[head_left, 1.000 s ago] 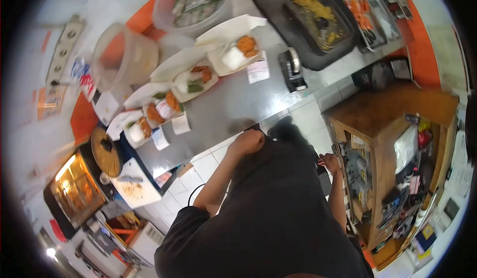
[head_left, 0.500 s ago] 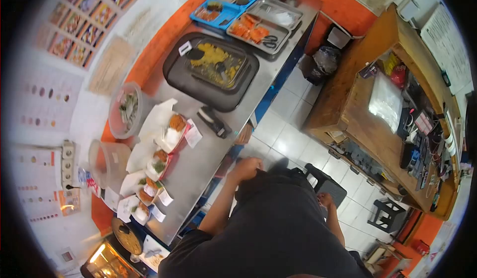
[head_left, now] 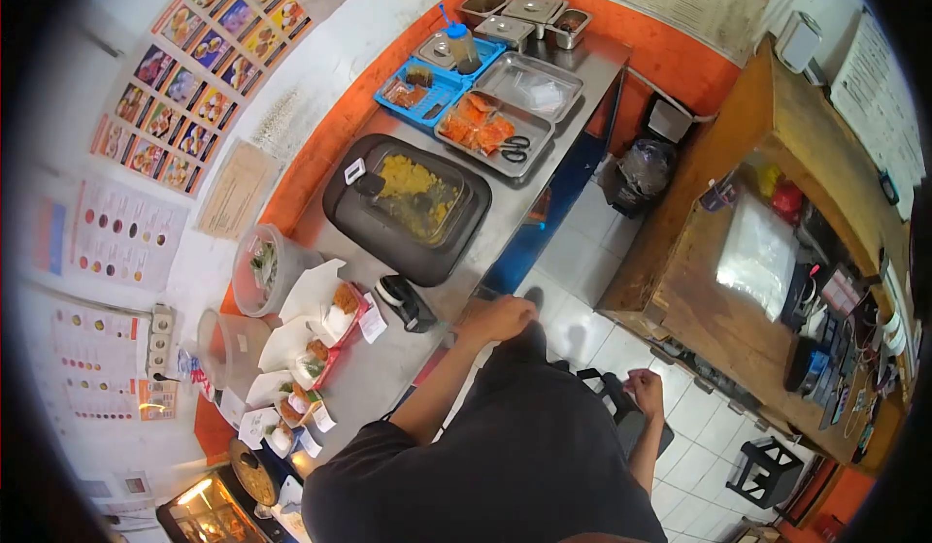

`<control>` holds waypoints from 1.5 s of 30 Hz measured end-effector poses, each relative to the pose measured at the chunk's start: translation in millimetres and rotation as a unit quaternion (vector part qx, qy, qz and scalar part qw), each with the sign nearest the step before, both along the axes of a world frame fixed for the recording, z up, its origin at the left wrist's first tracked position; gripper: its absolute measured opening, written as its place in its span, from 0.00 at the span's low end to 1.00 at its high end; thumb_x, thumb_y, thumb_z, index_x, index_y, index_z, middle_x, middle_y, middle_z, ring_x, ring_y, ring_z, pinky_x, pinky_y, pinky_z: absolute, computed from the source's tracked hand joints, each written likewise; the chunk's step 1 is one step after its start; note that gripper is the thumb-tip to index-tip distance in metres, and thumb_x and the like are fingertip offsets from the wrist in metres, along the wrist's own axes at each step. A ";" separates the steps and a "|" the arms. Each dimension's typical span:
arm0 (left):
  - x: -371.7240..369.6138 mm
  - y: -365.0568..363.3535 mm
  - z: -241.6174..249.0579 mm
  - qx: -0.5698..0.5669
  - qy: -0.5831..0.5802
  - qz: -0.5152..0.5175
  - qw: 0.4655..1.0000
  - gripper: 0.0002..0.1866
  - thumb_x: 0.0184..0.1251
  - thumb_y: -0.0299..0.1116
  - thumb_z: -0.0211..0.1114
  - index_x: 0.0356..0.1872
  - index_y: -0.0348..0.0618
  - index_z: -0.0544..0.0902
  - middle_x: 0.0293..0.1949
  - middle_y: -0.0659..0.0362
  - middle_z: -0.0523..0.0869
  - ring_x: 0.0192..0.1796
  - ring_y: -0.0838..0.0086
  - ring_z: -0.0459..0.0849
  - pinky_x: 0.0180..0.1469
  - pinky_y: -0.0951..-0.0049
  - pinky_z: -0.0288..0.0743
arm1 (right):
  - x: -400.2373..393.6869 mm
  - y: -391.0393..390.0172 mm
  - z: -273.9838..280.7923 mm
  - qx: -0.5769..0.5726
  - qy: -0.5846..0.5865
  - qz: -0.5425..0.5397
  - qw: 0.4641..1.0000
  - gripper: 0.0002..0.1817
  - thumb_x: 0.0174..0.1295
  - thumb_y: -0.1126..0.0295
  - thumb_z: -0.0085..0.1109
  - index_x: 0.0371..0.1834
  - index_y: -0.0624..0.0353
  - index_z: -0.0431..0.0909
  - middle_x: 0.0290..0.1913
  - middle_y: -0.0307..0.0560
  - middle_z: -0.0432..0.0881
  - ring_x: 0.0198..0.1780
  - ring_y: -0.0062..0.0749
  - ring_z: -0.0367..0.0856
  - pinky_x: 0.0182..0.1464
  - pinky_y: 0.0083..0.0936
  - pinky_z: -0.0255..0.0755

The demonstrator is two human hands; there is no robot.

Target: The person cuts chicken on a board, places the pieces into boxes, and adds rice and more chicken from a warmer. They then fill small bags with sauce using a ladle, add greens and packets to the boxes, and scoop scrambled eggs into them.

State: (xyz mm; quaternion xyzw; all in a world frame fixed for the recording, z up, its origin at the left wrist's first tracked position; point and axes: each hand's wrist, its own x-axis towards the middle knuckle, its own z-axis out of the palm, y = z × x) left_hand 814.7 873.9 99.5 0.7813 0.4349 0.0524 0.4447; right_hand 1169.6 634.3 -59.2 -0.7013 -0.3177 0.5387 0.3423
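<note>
My left hand (head_left: 507,319) is curled closed above my dark-clothed leg, close to the edge of the steel counter (head_left: 379,368); I see nothing in it. On my other side, my right hand (head_left: 644,390) hangs beside a black stool (head_left: 621,402), its fingers loosely bent and partly apart, with nothing visible in them. Open white and red food boxes (head_left: 330,329) with fried pieces and rice line the counter. A black tape dispenser-like device (head_left: 405,303) lies near them. Behind it, a glass dish of yellow food (head_left: 417,194) sits on a black tray (head_left: 349,218).
Metal trays (head_left: 529,87), one with orange food and scissors (head_left: 515,148), stand farther back beside blue baskets (head_left: 427,106). Plastic tubs (head_left: 260,271) stand by the wall. A wooden desk (head_left: 699,281) and a small black stool (head_left: 765,473) are at the right.
The view has shifted, showing more of the wall posters. My right hand has risen away from my side, and its fingers show more clearly. My left hand remains closed over my leg.
</note>
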 end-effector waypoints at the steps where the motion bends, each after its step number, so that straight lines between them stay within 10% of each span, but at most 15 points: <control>1: -1.9 11.6 -33.5 0.088 -0.038 -0.018 0.995 0.11 0.65 0.27 0.56 0.42 0.41 0.87 0.35 0.49 0.90 0.39 0.57 0.89 0.44 0.61 0.80 | -2.4 23.4 9.3 0.026 0.022 -0.016 0.999 0.09 0.72 0.75 0.53 0.44 0.72 0.79 0.33 0.50 0.84 0.34 0.33 0.86 0.39 0.28 0.84; 14: 30.6 199.9 -15.7 -0.031 -0.123 0.013 0.992 0.19 0.62 0.22 0.56 0.54 0.36 0.82 0.35 0.48 0.88 0.39 0.60 0.87 0.44 0.61 0.77 | -38.3 461.6 167.1 0.255 -0.237 0.277 0.896 0.08 0.63 0.72 0.63 0.40 0.67 0.83 0.29 0.52 0.84 0.31 0.33 0.83 0.37 0.29 0.75; 22: 15.8 234.0 5.4 -0.034 -0.141 0.239 0.960 0.18 0.69 0.31 0.62 0.58 0.37 0.80 0.38 0.47 0.88 0.42 0.58 0.88 0.46 0.63 0.79 | -101.3 711.0 92.8 0.324 -0.298 0.343 0.830 0.09 0.57 0.73 0.60 0.38 0.67 0.84 0.40 0.60 0.85 0.43 0.53 0.85 0.47 0.41 0.77; 25: 24.0 242.0 -3.7 0.000 -0.024 0.288 0.957 0.20 0.70 0.35 0.64 0.60 0.39 0.79 0.40 0.47 0.89 0.44 0.57 0.88 0.49 0.62 0.79 | -104.6 763.9 5.5 0.318 -0.494 0.471 0.658 0.08 0.51 0.74 0.60 0.34 0.63 0.84 0.41 0.58 0.84 0.43 0.50 0.84 0.47 0.43 0.79; 27: 41.6 263.8 15.4 -0.103 -0.029 0.350 0.931 0.18 0.68 0.32 0.63 0.57 0.39 0.80 0.42 0.44 0.88 0.43 0.60 0.90 0.49 0.64 0.81 | -102.5 781.2 -12.9 0.277 -0.394 0.463 0.744 0.11 0.58 0.71 0.56 0.40 0.65 0.81 0.46 0.61 0.82 0.49 0.54 0.82 0.52 0.43 0.77; 32: 77.6 317.8 -10.7 -0.061 -0.094 0.403 0.908 0.18 0.71 0.32 0.63 0.58 0.38 0.79 0.39 0.50 0.89 0.41 0.65 0.89 0.45 0.67 0.81 | -86.6 799.3 8.5 0.322 -0.355 0.525 0.703 0.10 0.55 0.73 0.58 0.37 0.67 0.82 0.42 0.63 0.84 0.41 0.56 0.83 0.48 0.47 0.78; 37: 121.6 401.3 -22.7 0.054 -0.089 0.429 0.897 0.19 0.71 0.34 0.64 0.58 0.33 0.77 0.49 0.48 0.86 0.52 0.63 0.86 0.56 0.65 0.78 | -62.4 803.7 80.5 0.240 -0.082 0.449 0.857 0.09 0.60 0.64 0.60 0.34 0.57 0.84 0.34 0.54 0.84 0.40 0.49 0.83 0.44 0.43 0.75; 42: 167.9 474.5 -5.3 0.079 -0.246 0.554 0.792 0.25 0.68 0.29 0.68 0.64 0.35 0.73 0.43 0.57 0.85 0.44 0.76 0.84 0.48 0.76 0.79 | -62.8 820.8 130.4 0.197 0.085 0.414 0.884 0.08 0.64 0.72 0.63 0.42 0.64 0.83 0.32 0.44 0.85 0.33 0.21 0.82 0.37 0.23 0.77; 45: 181.4 493.1 11.2 0.067 -0.292 0.621 0.724 0.25 0.67 0.28 0.69 0.64 0.36 0.74 0.42 0.59 0.84 0.42 0.80 0.83 0.46 0.78 0.79 | -58.2 835.8 140.8 0.174 0.151 0.374 0.898 0.09 0.64 0.71 0.64 0.39 0.67 0.83 0.31 0.43 0.85 0.31 0.20 0.82 0.33 0.22 0.77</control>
